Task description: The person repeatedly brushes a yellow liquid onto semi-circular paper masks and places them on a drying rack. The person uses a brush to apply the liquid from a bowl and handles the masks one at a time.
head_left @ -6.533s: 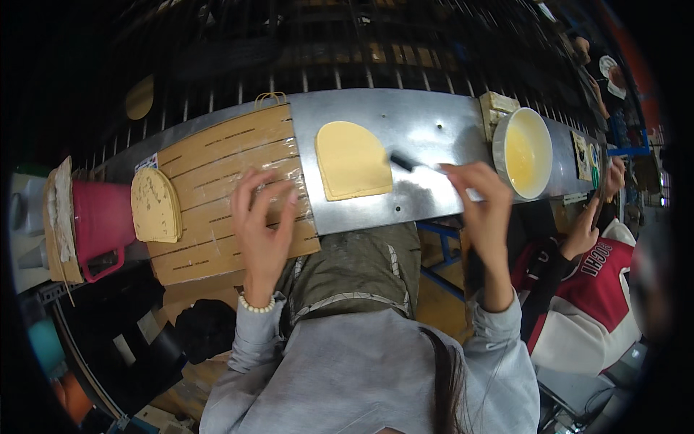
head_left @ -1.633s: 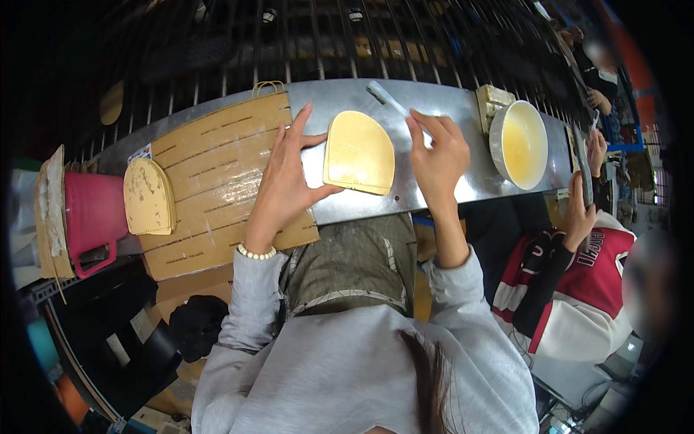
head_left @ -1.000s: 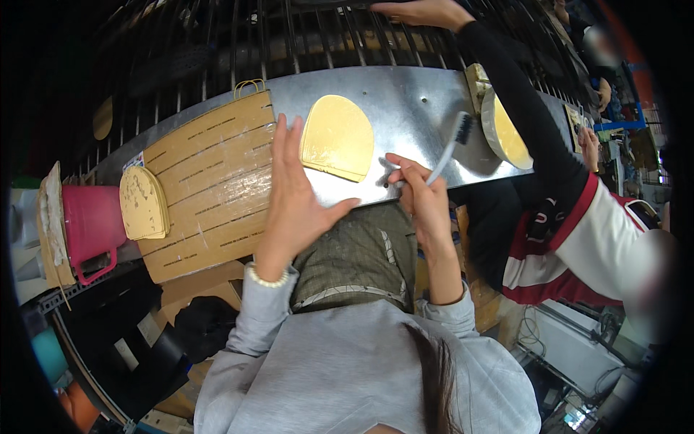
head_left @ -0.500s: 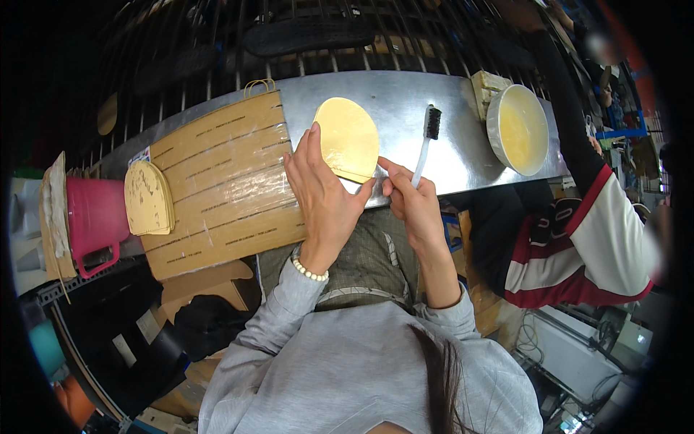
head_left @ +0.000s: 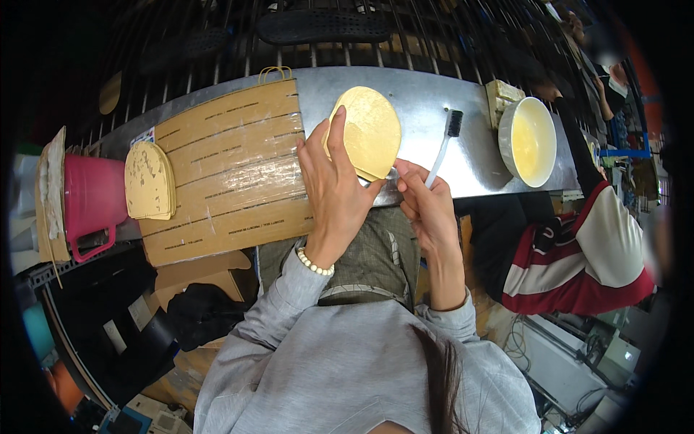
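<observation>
Above the metal table's front edge, my left hand [head_left: 338,195] grips a small stack of pale yellow oval pieces [head_left: 370,132]. Its fingers lie along the stack's left side and the thumb sits at the lower edge. The top piece has a glossy, wet-looking face. My right hand [head_left: 431,210] holds a brush [head_left: 439,158] by its white handle, with the black bristles pointing up and away. Its index finger and thumb come together at the stack's lower right corner; whether they pinch an edge there is too small to tell.
A white bowl of yellow liquid [head_left: 529,142] stands at the right, beside a pale block [head_left: 503,98]. On the left lie a taped cardboard sheet [head_left: 231,173] and another stack of yellow ovals [head_left: 150,181], near a pink jug [head_left: 94,199]. A co-worker's striped sleeve [head_left: 578,253] is at the right.
The view has shifted a little. My right index finger, stretched along the stack's corner before, is now drawn in toward the thumb. Both hands keep hold of the stack and the brush.
</observation>
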A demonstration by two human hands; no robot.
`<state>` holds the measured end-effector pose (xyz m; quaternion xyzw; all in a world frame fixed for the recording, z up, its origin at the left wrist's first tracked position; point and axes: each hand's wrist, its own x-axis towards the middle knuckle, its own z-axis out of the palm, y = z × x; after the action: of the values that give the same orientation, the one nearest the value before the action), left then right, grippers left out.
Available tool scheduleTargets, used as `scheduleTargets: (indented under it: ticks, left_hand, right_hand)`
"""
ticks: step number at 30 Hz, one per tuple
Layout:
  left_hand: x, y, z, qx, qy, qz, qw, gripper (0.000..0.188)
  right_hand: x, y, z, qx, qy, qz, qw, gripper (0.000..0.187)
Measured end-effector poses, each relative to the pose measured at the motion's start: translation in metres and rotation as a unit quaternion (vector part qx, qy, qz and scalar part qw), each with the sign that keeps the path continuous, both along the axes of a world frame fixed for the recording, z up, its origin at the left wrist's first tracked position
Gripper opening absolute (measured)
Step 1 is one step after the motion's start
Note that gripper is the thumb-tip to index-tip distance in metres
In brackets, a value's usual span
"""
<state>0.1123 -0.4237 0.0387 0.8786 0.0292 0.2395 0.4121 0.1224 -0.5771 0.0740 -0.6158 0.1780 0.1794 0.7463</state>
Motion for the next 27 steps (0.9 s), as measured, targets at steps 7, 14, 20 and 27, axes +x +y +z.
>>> scheduleTargets:
  ticks: [7,14,20,27]
  left_hand:
    - [0.002,0.001,-0.004,-0.012,-0.015,0.003,1.000,0.122]
    - [0.003,0.001,-0.002,-0.018,0.003,0.006,1.000,0.123]
    - [0.002,0.002,0.000,-0.018,0.001,0.002,1.000,0.125]
    - [0.003,0.001,0.001,-0.029,0.012,0.004,1.000,0.127]
  right_hand:
    - [0.001,0.006,-0.015,-0.015,0.011,0.018,1.000,0.017]
    - [0.001,0.007,-0.009,0.067,0.003,-0.008,0.998,0.016]
    - [-0.002,0.015,0.004,0.069,0.011,-0.041,0.997,0.012]
    - [-0.003,0.025,0.011,0.040,-0.007,-0.068,0.997,0.009]
